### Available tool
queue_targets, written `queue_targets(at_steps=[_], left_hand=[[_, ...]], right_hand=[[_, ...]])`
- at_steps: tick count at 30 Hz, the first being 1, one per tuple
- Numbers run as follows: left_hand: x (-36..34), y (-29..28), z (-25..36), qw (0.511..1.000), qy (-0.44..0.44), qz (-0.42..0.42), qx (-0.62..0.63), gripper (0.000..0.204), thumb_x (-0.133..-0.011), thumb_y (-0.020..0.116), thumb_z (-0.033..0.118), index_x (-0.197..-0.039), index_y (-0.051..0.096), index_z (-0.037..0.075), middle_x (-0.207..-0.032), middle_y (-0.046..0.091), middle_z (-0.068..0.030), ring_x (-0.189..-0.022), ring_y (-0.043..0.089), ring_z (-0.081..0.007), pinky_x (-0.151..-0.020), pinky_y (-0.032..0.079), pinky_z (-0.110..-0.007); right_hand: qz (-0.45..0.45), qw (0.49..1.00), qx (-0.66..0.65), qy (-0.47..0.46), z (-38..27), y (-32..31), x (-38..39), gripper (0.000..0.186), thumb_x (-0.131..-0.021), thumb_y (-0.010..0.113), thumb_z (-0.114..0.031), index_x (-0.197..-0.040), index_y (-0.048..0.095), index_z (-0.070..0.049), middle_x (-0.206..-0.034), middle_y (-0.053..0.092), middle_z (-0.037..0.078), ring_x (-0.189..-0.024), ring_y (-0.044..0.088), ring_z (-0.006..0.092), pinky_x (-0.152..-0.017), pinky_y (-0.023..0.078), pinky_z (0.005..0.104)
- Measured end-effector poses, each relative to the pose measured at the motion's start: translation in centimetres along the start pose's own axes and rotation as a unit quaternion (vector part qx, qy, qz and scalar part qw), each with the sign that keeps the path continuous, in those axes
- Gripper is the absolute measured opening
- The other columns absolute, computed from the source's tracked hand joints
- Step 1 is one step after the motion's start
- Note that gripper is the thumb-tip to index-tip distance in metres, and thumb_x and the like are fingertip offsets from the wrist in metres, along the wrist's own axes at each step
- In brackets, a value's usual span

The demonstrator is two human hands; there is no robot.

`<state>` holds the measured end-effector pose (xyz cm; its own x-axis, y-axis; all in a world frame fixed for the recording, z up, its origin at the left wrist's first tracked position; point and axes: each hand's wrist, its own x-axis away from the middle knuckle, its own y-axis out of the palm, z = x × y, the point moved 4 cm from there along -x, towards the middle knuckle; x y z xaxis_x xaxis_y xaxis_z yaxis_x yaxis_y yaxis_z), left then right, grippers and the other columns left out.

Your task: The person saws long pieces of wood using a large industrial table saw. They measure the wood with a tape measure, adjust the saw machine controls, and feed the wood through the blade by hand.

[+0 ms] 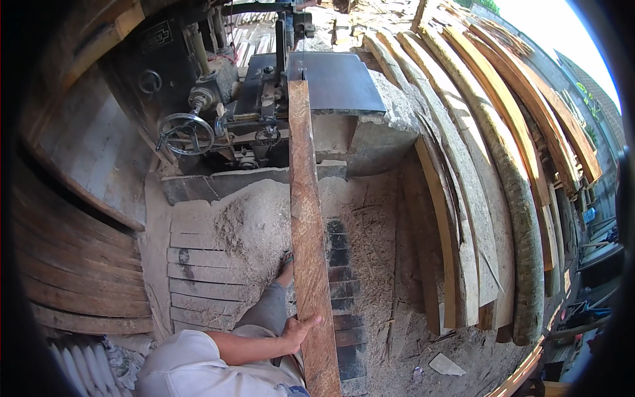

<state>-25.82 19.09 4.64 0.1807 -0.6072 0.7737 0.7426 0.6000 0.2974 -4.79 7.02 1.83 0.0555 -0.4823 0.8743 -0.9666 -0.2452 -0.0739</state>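
L hand (301, 334) (opening unclear) on long timber (307, 205), L edge.

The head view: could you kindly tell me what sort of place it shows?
Probably a sawmill or timber yard: it has a saw-like machine, a sawdust heap and stacked timber.

The person's left hand (301, 334) grips a long wooden plank (306, 218) reaching a dark machine (169, 63); sawdust (254, 215) lies below, long timbers (506, 172) rightward.
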Motion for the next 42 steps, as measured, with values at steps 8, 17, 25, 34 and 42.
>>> queue_targets(at_steps=[8,17,25,34,42], left_hand=[[-9.7,-0.3,10.7,0.993,0.119,-0.02,-0.002,0.045,-0.082,0.076,0.024,-0.114,0.059,-0.002,-0.104,0.065,-0.0073,-0.092,0.064,-0.0188,-0.081,0.054,-0.035],[-27.5,0.0,31.4,0.994,0.098,-0.051,0.012,0.05,-0.08,0.076,0.038,-0.11,0.062,0.0,-0.1,0.067,-0.0079,-0.09,0.064,-0.0181,-0.082,0.051,-0.034],[-30.1,-2.3,34.8,0.993,0.104,-0.058,0.024,0.077,-0.077,0.07,0.061,-0.128,0.041,0.011,-0.11,0.054,-0.0055,-0.099,0.055,-0.0153,-0.086,0.047,-0.032],[-23.2,-1.8,23.0,0.972,0.123,-0.037,-0.198,0.053,-0.088,0.062,0.053,-0.099,0.063,0.001,-0.082,0.064,-0.008,-0.075,0.06,-0.0165,-0.065,0.047,-0.033],[-36.5,0.9,46.2,0.986,0.109,0.12,0.027,0.065,-0.087,0.057,0.062,-0.106,0.052,0.0,-0.094,0.06,-0.0091,-0.076,0.063,-0.0171,-0.054,0.052,-0.029]], right_hand=[[0.028,0.998,0.054,0.031,-5.2,0.8,-2.3,0.05,-0.085,0.063,-0.04,-0.114,0.059,0.0,-0.093,0.065,0.016,-0.086,0.06,0.023,-0.074,0.048,0.0343],[0.06,0.984,0.152,0.072,-15.6,2.8,-6.1,0.052,-0.084,0.062,-0.045,-0.106,0.064,0.003,-0.086,0.065,0.016,-0.081,0.06,0.0233,-0.072,0.047,0.035],[0.105,0.938,0.324,0.055,-28.3,6.3,-11.8,0.056,-0.083,0.061,-0.048,-0.098,0.068,0.005,-0.08,0.066,0.016,-0.077,0.06,0.0237,-0.071,0.046,0.0357],[0.043,0.894,0.361,-0.263,-59.9,21.4,-27.7,0.07,-0.089,0.048,-0.063,-0.093,0.066,0.004,-0.08,0.065,0.027,-0.084,0.065,0.0413,-0.077,0.049,0.0438],[0.198,0.822,0.33,-0.42,-70.5,26.8,-31.0,0.035,-0.084,0.069,-0.034,-0.105,0.071,-0.006,-0.09,0.07,0.019,-0.081,0.07,0.029,-0.075,0.051,0.0352]])
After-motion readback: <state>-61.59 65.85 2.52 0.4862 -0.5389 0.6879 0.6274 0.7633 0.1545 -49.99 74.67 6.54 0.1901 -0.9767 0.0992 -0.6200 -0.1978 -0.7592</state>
